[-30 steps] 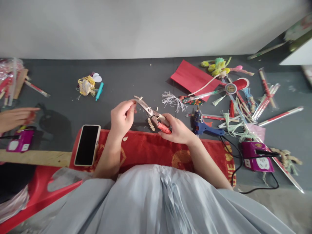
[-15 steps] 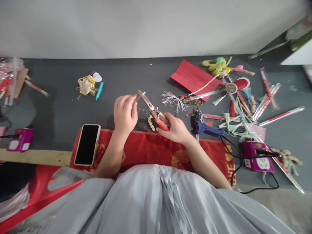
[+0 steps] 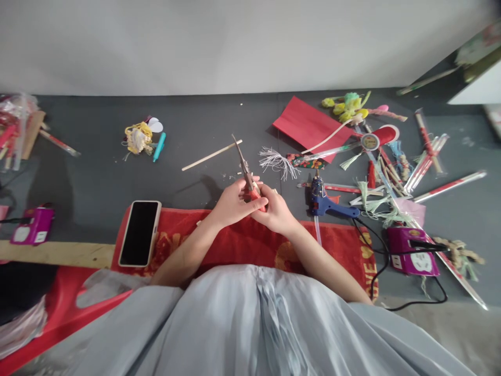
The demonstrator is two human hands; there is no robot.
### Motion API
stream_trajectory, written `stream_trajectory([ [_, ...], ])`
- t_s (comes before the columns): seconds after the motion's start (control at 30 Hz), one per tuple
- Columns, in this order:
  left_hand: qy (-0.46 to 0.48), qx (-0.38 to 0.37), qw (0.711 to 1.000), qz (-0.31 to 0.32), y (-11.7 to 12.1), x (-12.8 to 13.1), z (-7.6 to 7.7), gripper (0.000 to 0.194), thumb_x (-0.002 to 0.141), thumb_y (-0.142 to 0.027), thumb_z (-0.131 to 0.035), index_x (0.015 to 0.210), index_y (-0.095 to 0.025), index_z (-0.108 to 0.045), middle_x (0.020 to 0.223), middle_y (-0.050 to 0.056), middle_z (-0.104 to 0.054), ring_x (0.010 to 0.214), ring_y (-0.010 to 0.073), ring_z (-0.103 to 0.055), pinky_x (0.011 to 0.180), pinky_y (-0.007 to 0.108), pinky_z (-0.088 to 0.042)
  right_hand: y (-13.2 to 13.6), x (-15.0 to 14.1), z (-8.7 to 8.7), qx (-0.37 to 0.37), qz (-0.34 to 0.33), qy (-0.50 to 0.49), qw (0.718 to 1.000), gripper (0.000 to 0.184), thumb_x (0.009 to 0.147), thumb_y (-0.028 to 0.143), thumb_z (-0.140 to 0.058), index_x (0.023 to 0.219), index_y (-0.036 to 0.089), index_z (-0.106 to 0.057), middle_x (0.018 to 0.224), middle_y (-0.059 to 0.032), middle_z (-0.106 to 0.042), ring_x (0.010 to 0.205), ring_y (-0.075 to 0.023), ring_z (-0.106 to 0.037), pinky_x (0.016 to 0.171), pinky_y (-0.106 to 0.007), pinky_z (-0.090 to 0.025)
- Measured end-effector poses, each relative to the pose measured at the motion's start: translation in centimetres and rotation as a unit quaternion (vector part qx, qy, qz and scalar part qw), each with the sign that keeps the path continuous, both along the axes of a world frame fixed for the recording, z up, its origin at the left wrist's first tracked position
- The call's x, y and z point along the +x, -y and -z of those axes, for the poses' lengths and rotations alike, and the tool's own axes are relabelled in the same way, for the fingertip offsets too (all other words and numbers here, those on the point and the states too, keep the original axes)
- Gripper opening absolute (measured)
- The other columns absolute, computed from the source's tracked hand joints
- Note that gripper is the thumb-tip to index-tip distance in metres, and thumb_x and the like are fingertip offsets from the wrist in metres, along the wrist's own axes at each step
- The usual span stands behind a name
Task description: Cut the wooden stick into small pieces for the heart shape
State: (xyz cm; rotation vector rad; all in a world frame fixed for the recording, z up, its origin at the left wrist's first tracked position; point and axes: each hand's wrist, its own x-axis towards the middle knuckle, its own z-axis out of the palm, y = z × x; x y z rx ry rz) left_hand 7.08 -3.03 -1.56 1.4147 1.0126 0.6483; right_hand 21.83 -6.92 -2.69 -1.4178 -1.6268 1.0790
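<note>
My right hand (image 3: 278, 211) is closed round the red-wrapped handles of a pair of scissors (image 3: 243, 161). The metal blades point up and away from me and look nearly together. Beside it, my left hand (image 3: 234, 203) has its fingers curled round the same scissors near the handles, thumb stretched across the red wrapping. Just beyond my hands a thin pale stick (image 3: 207, 156) lies on the grey table, its right end by the blade tips. Small pale scraps lie near the blades. My hands hide most of the beige notched piece under them.
A phone (image 3: 140, 233) rests on the red towel (image 3: 238, 243). To the right are a blue glue gun (image 3: 332, 206), a red envelope (image 3: 309, 125), white threads (image 3: 279, 161), a ribbon spool (image 3: 383, 137) and a purple power socket (image 3: 413, 252) with a black cable. Yellow yarn (image 3: 139, 137) and a teal pen (image 3: 159, 147) sit left.
My left hand has let go of the stick, which now lies on the table, and moved right and nearer onto the scissors. The scissors have turned more upright and their blades have closed.
</note>
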Motion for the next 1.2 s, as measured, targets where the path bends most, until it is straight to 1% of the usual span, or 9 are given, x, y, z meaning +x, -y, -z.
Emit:
stream_trajectory([
  [0.1, 0.065, -0.047, 0.996, -0.027, 0.3, 0.5, -0.1, 0.07, 0.057, -0.045, -0.086, 0.115, -0.015, -0.06, 0.12, 0.016, -0.07, 0.092, 0.0234, -0.073, 0.083, 0.035, -0.058, 0.2, -0.3, -0.1, 0.001, 0.006, -0.01, 1.0, 0.036, 0.069, 0.036, -0.057, 0.1, 0.019, -0.056, 0.09, -0.0083, -0.069, 0.076, -0.0229, -0.062, 0.072, -0.036, -0.049],
  [0.2, 0.089, -0.064, 0.992, -0.059, 0.5, 0.8, -0.2, 0.069, 0.051, -0.041, -0.09, 0.108, -0.014, -0.061, 0.117, 0.015, -0.072, 0.088, 0.0201, -0.072, 0.08, 0.03, -0.058, 0.3, -0.4, -0.4, 0.002, 0.014, -0.002, 1.0, 0.032, 0.069, 0.037, -0.056, 0.096, 0.02, -0.054, 0.08, -0.0053, -0.066, 0.07, -0.0214, -0.059, 0.068, -0.035, -0.047],
  [0.33, 0.108, -0.076, 0.99, -0.056, 0.4, 0.7, -0.2, 0.068, 0.048, -0.036, -0.091, 0.105, -0.014, -0.062, 0.117, 0.014, -0.072, 0.083, 0.0168, -0.071, 0.076, 0.028, -0.057, 0.4, -0.5, -0.3, 0.012, 0.021, 0.002, 1.0, 0.027, 0.067, 0.037, -0.056, 0.089, 0.022, -0.051, 0.071, -0.0017, -0.059, 0.064, -0.0188, -0.053, 0.063, -0.032, -0.044],
  [0.67, 0.135, -0.097, 0.984, -0.061, 0.6, 0.5, 0.0, 0.067, 0.048, -0.037, -0.092, 0.103, -0.015, -0.062, 0.115, 0.013, -0.073, 0.083, 0.0167, -0.071, 0.078, 0.029, -0.057, 0.4, -0.5, -0.2, 0.015, 0.024, -0.012, 1.0, 0.025, 0.066, 0.038, -0.058, 0.081, 0.023, -0.045, 0.066, 0.0014, -0.053, 0.059, -0.015, -0.045, 0.057, -0.029, -0.039],
  [0.87, 0.101, -0.088, 0.99, -0.04, 0.2, 0.4, -0.2, 0.07, 0.049, -0.04, -0.092, 0.107, -0.015, -0.062, 0.121, 0.014, -0.07, 0.093, 0.0214, -0.071, 0.087, 0.035, -0.056, 0.1, -0.2, -0.4, -0.004, 0.008, -0.021, 1.0, 0.032, 0.066, 0.037, -0.057, 0.093, 0.02, -0.052, 0.073, -0.001, -0.058, 0.064, -0.0161, -0.048, 0.062, -0.03, -0.041],
  [0.97, 0.098, -0.028, 0.993, -0.06, -0.2, 0.1, 0.1, 0.075, 0.048, -0.045, -0.092, 0.11, -0.016, -0.061, 0.118, 0.014, -0.07, 0.103, 0.0252, -0.07, 0.092, 0.037, -0.054, -0.2, 0.5, -0.8, -0.039, 0.003, 0.015, 0.999, 0.039, 0.065, 0.041, -0.059, 0.097, 0.019, -0.053, 0.069, 0.0016, -0.054, 0.06, -0.0147, -0.044, 0.06, -0.029, -0.038],
  [1.07, 0.05, 0.101, 0.987, -0.112, -0.3, -0.5, 0.3, 0.055, 0.069, -0.05, -0.08, 0.109, -0.017, -0.062, 0.103, 0.009, -0.073, 0.091, 0.0194, -0.071, 0.082, 0.031, -0.056, -0.6, 1.8, -1.3, -0.064, 0.033, 0.077, 0.994, 0.039, 0.068, 0.049, -0.059, 0.093, 0.02, -0.053, 0.066, 0.0024, -0.05, 0.059, -0.015, -0.042, 0.058, -0.029, -0.034],
  [1.13, -0.027, 0.234, 0.961, -0.148, -0.4, -1.1, 0.1, 0.033, 0.085, -0.044, -0.066, 0.105, -0.018, -0.063, 0.093, 0.007, -0.073, 0.08, 0.0144, -0.069, 0.075, 0.028, -0.055, -0.9, 2.7, -1.6, -0.066, 0.043, 0.117, 0.99, 0.038, 0.068, 0.051, -0.061, 0.089, 0.021, -0.053, 0.065, 0.0027, -0.049, 0.06, -0.015, -0.042, 0.057, -0.028, -0.032],
  [1.2, -0.117, 0.37, 0.905, -0.178, -0.6, -1.6, -0.1, 0.021, 0.093, -0.035, -0.054, 0.099, -0.018, -0.065, 0.089, 0.006, -0.072, 0.077, 0.0134, -0.066, 0.075, 0.028, -0.054, -1.1, 3.4, -1.9, -0.063, 0.049, 0.145, 0.986, 0.036, 0.067, 0.051, -0.062, 0.084, 0.022, -0.052, 0.065, 0.0026, -0.05, 0.059, -0.0149, -0.043, 0.057, -0.028, -0.031],
])
